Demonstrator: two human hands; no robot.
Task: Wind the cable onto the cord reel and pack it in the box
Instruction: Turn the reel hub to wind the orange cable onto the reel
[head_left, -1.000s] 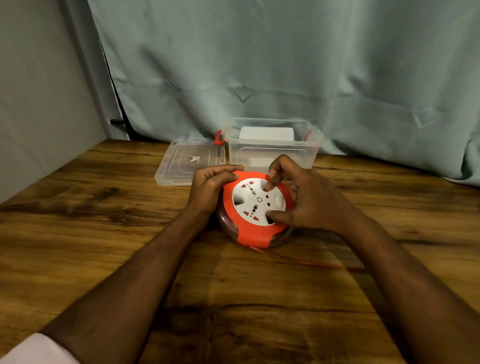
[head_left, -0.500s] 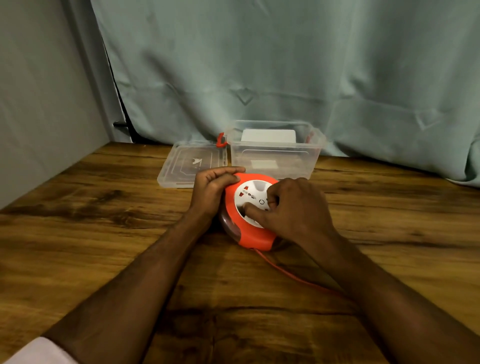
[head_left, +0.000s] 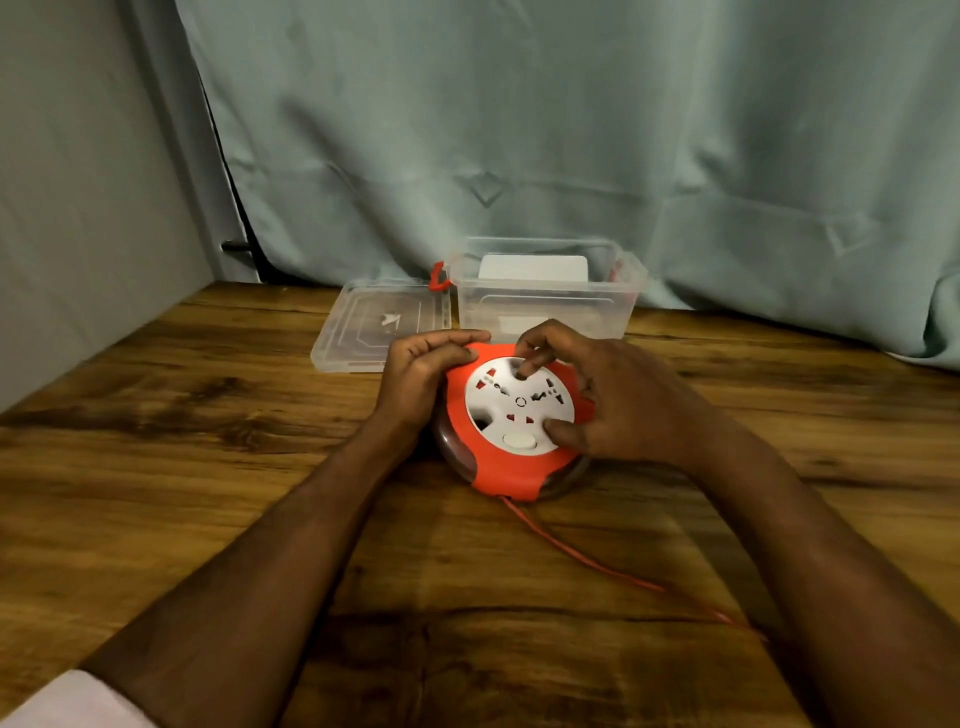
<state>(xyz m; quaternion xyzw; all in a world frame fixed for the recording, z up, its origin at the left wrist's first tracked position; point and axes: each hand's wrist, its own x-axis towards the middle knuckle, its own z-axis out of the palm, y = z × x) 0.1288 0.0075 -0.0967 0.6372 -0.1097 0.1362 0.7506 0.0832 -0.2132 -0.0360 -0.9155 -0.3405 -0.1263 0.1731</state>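
An orange cord reel with a white socket face lies flat on the wooden table. My left hand grips its left rim, fingers curled over the orange edge. My right hand holds the white face: a fingertip sits in a hole near the top and the thumb presses the lower right of the disc. A thin orange cable runs from under the reel's near edge toward the lower right and passes under my right forearm. The clear plastic box stands open just behind the reel.
The box's clear lid lies flat to the left of the box, with a red latch between them. A grey-green curtain hangs behind the table, and a grey wall closes the left side.
My right hand swung round on the white face, from covering it half a second ago back to fingers at the top and thumb at the lower right. My left hand stayed on the rim.
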